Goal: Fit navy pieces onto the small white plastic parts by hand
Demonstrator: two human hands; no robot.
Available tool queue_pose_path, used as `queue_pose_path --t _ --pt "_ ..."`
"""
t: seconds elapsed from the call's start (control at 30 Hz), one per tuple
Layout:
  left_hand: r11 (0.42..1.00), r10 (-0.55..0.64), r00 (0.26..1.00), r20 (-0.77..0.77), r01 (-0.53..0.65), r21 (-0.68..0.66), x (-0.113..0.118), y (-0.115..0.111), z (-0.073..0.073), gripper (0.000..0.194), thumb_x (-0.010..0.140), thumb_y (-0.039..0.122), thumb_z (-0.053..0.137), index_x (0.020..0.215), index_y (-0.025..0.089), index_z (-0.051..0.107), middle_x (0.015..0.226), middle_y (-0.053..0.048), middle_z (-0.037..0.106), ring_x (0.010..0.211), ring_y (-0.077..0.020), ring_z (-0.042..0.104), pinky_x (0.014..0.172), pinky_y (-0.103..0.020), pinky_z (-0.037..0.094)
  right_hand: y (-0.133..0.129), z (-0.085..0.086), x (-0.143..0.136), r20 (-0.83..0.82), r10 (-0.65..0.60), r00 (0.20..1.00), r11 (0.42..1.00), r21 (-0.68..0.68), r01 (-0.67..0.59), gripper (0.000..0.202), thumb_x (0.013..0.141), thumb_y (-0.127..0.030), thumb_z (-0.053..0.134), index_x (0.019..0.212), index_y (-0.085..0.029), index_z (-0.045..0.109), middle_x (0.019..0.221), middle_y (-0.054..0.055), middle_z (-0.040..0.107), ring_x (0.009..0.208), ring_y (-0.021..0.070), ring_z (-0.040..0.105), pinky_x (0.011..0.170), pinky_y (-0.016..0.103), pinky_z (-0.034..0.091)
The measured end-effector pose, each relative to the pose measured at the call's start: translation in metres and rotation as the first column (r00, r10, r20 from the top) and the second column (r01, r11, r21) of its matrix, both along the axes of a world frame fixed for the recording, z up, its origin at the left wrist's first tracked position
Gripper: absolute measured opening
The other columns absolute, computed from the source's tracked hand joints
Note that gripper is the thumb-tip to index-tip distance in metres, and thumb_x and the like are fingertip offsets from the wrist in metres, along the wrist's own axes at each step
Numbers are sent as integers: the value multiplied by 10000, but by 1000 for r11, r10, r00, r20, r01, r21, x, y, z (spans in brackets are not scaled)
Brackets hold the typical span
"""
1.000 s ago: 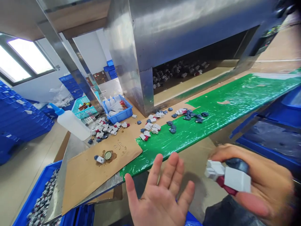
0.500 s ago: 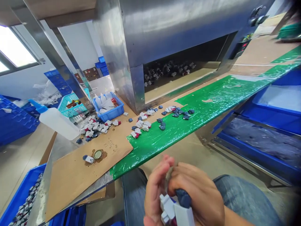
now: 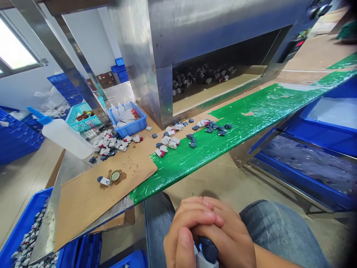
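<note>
A bright window (image 3: 13, 52) at the upper left lights a white wall (image 3: 92, 37). Blue crates (image 3: 16, 134) stand stacked on the pale floor (image 3: 19, 178). A steel housing (image 3: 195, 33) rises over the bench (image 3: 78, 208), which carries brown cardboard and a green mat (image 3: 251, 115).

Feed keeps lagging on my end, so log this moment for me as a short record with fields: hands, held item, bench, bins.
hands: left hand and right hand clasped together over the lap
held item: white and dark blue part, mostly hidden
bench: loose small parts on green mat; squeeze bottle on the left
bins: blue tray holding bottles
</note>
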State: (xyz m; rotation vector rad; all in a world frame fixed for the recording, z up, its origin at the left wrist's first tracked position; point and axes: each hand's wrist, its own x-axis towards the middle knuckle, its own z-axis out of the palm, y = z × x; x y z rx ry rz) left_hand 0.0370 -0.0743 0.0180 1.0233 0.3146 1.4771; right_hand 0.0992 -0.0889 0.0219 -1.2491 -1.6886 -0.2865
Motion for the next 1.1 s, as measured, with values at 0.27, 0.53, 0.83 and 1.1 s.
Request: queue_pose_path --t 0.27,0.53,0.83,1.1 --pt "989 -67 995 -68 57 -139 -11 3 14 329 874 322 414 735 188 680 681 -45 640 669 -203 547 668 -328 460 -1 0 -2 11 41 999 999 11 -41 375 933 -343 170 807 -151 466 573 32 510 570 162 543 490 286 431" --pt "971 -70 997 -23 63 -229 -7 7 -5 359 850 378 408 747 170 682 711 -38 618 722 -167 554 688 -241 477 7 -2 3 97 -34 995 998 51 29 521 917 -502 162 736 -144 495 535 38 521 480 157 529 454 287 420" --pt "977 -106 993 -61 92 -194 -13 6 2 331 859 329 398 743 183 672 696 -32 602 739 -175 520 722 -267 436 9 -4 -3 -16 89 996 996 -3 -89 491 930 -419 168 691 -151 502 538 28 477 503 156 498 461 288 394" --pt "853 -278 958 76 282 -440 -5 -1 9 681 676 749 406 1043 214 613 1024 -76 613 976 -275 526 839 -344 424 0 14 14 19 24 1000 997 75 -25 261 936 -300 256 811 -189 456 631 12 567 570 156 531 522 309 389"
